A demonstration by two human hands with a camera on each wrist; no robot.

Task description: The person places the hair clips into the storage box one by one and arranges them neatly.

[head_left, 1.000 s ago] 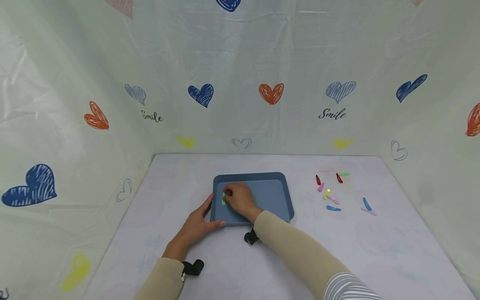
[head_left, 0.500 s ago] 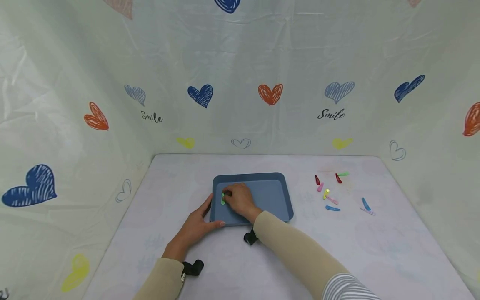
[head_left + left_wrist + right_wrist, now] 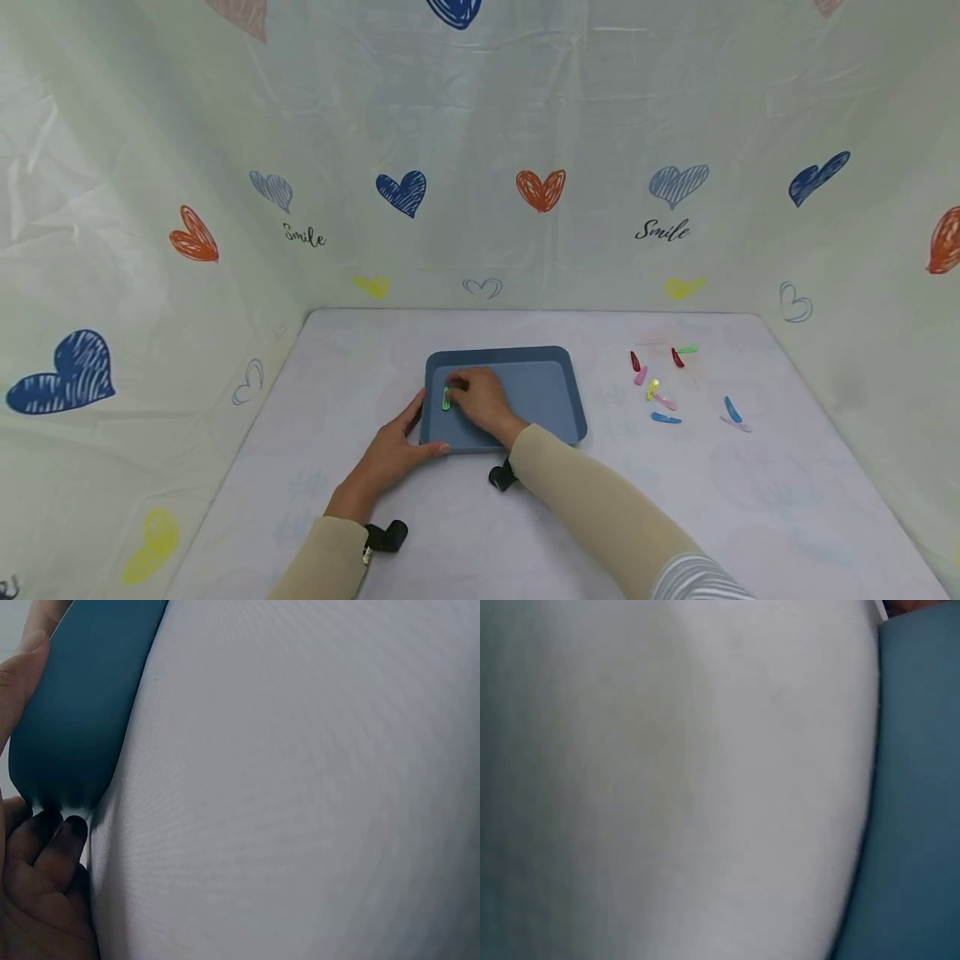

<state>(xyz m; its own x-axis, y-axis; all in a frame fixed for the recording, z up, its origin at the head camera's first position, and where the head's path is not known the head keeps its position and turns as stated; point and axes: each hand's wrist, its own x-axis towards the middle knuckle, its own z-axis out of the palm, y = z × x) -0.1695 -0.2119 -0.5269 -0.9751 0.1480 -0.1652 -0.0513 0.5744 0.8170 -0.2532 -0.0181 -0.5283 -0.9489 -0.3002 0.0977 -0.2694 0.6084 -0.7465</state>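
Observation:
A blue-grey tray (image 3: 540, 400) lies on the table. My left hand (image 3: 390, 458) holds its near left corner, the thumb at the front rim and the fingers along the left side. In the left wrist view the fingers (image 3: 56, 851) of that hand curl against the tray wall (image 3: 82, 712). Inside the tray, near its left wall, my right hand (image 3: 483, 404) pinches a green snap hair clip (image 3: 446, 400) by its far end, partly hidden by the fingers. The right wrist view shows the tray's outer wall (image 3: 915, 787) but not the pinching fingers.
Right of the tray, several hair clips lie scattered on the white table (image 3: 750, 517): red (image 3: 635, 361), pink (image 3: 641, 375), yellow (image 3: 652, 389), blue (image 3: 666, 417) and green (image 3: 687, 348) ones among them. A curtain printed with hearts (image 3: 542, 190) hangs behind and beside the table.

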